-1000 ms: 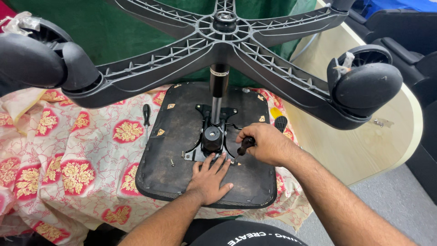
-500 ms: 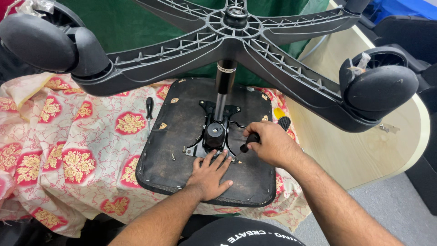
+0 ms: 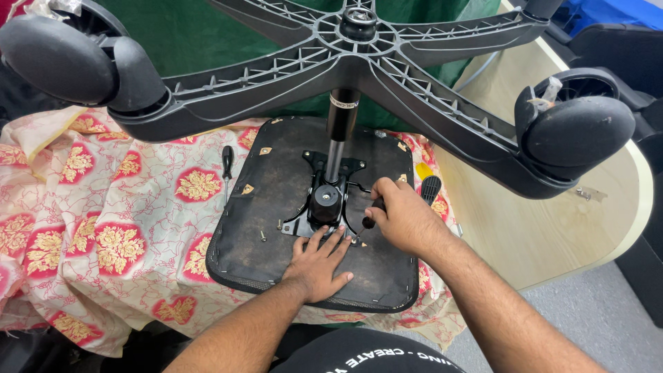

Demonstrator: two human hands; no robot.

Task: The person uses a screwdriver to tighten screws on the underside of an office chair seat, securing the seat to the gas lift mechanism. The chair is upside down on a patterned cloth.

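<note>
An office chair lies upside down: its black seat underside (image 3: 276, 207) rests on a flowered cloth, and the star base (image 3: 359, 62) with castors rises toward me on the gas cylinder (image 3: 338, 131). My left hand (image 3: 318, 266) presses flat on the seat, fingertips touching the black metal mechanism plate (image 3: 321, 207). My right hand (image 3: 407, 217) grips a black-handled screwdriver (image 3: 366, 221), its tip angled down at the plate's near right corner.
A second screwdriver (image 3: 226, 162) lies on the cloth left of the seat. A black lever handle (image 3: 429, 188) sticks out at the seat's right edge. Loose screws (image 3: 264, 235) lie on the seat. A wooden tabletop (image 3: 552, 228) is at the right.
My view has shifted slightly, so the base fills more of the top. My right hand keeps the screwdriver at the plate corner and the left hand stays flat on the seat.
</note>
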